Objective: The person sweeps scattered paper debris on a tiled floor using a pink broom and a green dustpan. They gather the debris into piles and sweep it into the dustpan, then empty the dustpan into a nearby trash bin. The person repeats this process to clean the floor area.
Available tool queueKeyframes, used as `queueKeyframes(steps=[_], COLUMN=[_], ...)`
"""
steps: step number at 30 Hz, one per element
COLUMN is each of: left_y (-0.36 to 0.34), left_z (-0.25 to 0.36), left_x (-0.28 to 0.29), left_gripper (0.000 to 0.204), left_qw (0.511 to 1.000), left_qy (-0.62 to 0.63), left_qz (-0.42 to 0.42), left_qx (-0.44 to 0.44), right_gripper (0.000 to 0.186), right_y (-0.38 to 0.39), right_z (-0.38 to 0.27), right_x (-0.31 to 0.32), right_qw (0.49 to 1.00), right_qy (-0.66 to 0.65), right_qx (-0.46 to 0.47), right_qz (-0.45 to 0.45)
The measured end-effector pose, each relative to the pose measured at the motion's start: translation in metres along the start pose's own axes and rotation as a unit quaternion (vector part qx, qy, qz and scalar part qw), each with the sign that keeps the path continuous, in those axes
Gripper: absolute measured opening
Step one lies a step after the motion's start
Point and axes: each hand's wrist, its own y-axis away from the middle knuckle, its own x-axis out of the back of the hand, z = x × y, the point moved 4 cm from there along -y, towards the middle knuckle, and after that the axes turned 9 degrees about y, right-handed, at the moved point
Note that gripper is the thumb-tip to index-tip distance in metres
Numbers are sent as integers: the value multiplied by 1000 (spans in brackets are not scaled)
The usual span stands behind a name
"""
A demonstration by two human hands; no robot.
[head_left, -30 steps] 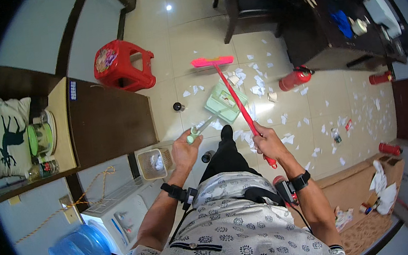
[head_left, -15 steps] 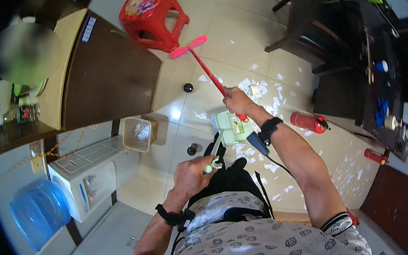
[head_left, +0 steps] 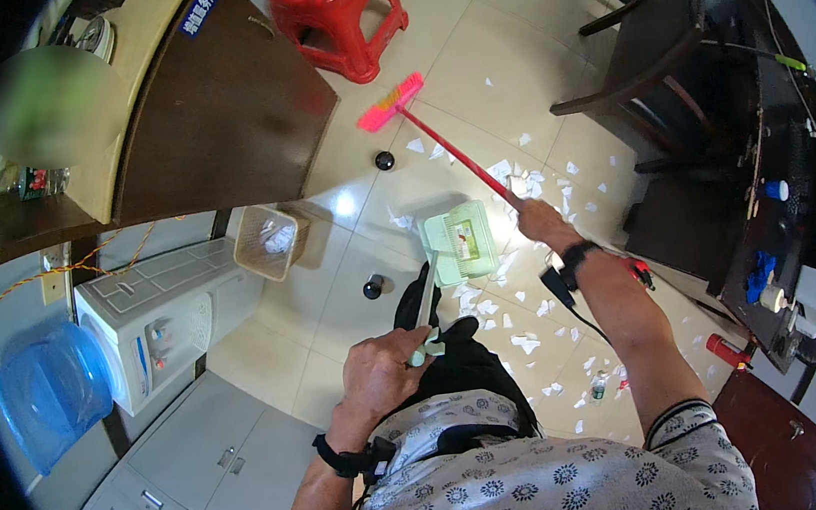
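My right hand is closed around the red handle of a broom. Its pink bristled head points away to the upper left, beside the brown cabinet; I cannot tell if it touches the floor. Lower down, my left hand grips the pale green handle of a long-handled dustpan. The dustpan's light green pan lies in front of my feet. Torn white paper scraps are scattered on the tiles around the pan and to its right.
A red plastic stool stands at the far side. Two small black round objects, one a black ball-like thing, sit on the floor. Left are a wastebasket holding paper and a water dispenser. At right stand a dark chair and desk.
My right hand has moved right with the broom, and the broom head has come nearer. The left hand still grips the dustpan handle. The whole view has shifted.
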Motion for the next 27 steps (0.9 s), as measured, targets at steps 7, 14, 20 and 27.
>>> queueKeyframes(steps=[7,14,20,27], left_y=[-11,-23,-25,-25], left_z=[8,17,22,32], left_x=[6,5,8,15], left_gripper=[34,38,37,31], left_qw=[1000,998,997,997], left_qy=[2,-21,-18,-11], left_qz=[-17,-51,-70,-83], left_qx=[-18,-35,-19,0], right_gripper=[56,47,44,37], right_y=[163,193,41,-6], right_z=[68,79,76,89], right_x=[48,105,97,23], right_qw=[997,993,969,985], right_qy=[14,-101,-218,-73], right_qx=[-54,-47,-71,-62], right_qz=[-46,26,89,145])
